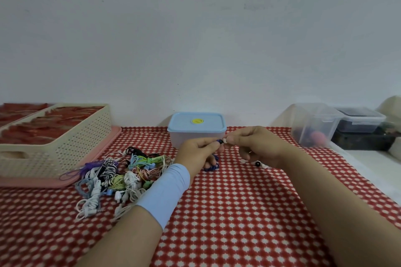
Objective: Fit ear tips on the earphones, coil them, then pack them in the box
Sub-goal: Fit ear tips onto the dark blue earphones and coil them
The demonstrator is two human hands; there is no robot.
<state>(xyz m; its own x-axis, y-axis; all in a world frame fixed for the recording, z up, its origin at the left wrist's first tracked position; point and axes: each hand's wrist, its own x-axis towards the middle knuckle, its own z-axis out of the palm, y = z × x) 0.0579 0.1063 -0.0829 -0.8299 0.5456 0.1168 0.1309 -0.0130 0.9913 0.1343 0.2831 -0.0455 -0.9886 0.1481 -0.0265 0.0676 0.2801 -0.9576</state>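
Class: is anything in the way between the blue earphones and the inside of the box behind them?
Yes: the blue lid sits on the box, covering its opening. The left hand holds the earphones just in front.

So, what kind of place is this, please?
Probably a home worktable used for small packing jobs, not a factory: a red patterned tablecloth, a heap of tangled earphones, and a blue-lidded plastic box set against a plain wall.

Readable text: none can be made out.
Round yellow sticker (197,120): seen on the pale blue plastic lid (211,124) of the translucent rectangular plastic box (181,140); its print is too small and blurred to be read.
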